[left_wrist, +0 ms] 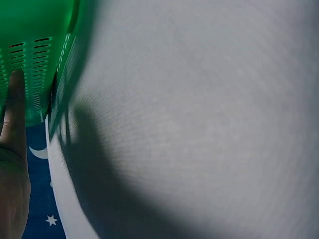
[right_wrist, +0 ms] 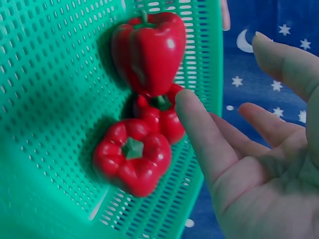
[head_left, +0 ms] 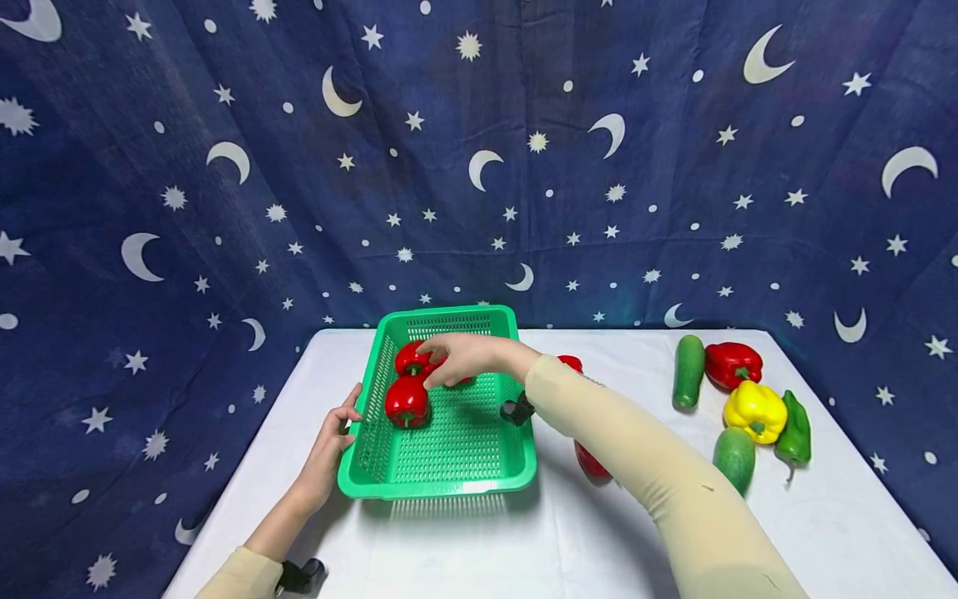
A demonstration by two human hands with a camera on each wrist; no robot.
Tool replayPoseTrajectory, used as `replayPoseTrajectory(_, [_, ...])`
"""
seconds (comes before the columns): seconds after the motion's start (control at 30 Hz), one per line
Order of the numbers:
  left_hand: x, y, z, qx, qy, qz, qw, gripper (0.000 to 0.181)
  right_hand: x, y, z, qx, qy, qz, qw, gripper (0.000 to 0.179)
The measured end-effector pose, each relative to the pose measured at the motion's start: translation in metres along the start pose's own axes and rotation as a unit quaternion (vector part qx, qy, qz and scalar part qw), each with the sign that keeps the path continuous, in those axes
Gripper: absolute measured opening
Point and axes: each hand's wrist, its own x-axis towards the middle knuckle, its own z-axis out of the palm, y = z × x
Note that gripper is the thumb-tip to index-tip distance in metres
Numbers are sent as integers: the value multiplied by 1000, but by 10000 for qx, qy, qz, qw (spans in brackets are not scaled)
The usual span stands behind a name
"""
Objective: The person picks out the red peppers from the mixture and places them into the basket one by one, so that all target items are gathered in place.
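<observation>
A green plastic basket (head_left: 449, 487) with slotted walls holds three red bell peppers, all seen in the right wrist view: a large one (right_wrist: 149, 55), one partly covered behind it (right_wrist: 172, 124) and one with its green stem facing up (right_wrist: 114, 162). Over the basket reaches my right hand (head_left: 466, 358), fingers spread and nothing held, its fingertips close to the peppers. At the basket's left side, my left hand (head_left: 327, 453) touches the rim and outer wall. One extended finger (left_wrist: 16, 109) lies against the slotted wall in the left wrist view.
More red peppers (head_left: 591, 462) lie right of the basket, partly behind my right sleeve. Farther right are a cucumber (head_left: 688, 373), a red bell pepper (head_left: 728, 364), a yellow bell pepper (head_left: 752, 408), a green pepper (head_left: 797, 433) and a rounded green vegetable (head_left: 735, 456). A starry curtain (head_left: 449, 233) backs the white table.
</observation>
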Motion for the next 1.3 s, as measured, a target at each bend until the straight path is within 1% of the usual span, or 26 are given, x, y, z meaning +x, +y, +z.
replayPoseTrajectory(0.17, [1,1,1,30,-3,59,10000,26,-22,-5,-14,-65,264,-220,9994,63])
replayPoseTrajectory(0.3, [2,1,1,40,-13,73,10000,26,-41,-4,-26,-197,471,-370,9980,59])
replayPoseTrajectory(0.53, [1,1,1,51,20,4,10000,26,-67,7,-41,-482,926,-662,9923,53])
replayPoseTrajectory(0.73, [0,-1,1,86,14,-39,10000,26,-90,21,-49,-783,1390,-787,9841,52])
replayPoseTrajectory(0.9, [-1,0,2,22,16,84,10000,25,-111,37,-53,-1019,1842,-739,9748,51])
replayPoseTrajectory(0.97, [-2,1,2,14,20,159,9999,25,-120,45,-55,-1021,1960,-677,9729,51])
replayPoseTrajectory(1.13, [-2,3,2,33,74,133,9999,26,-141,67,-57,-856,2061,-510,9734,52])
replayPoseTrajectory(1.17, [-2,3,2,30,88,75,9999,26,-145,71,-58,-837,2068,-475,9736,52])
replayPoseTrajectory(1.3, [-1,1,1,74,49,90,9999,26,-161,90,-59,-781,2059,-333,9749,53])
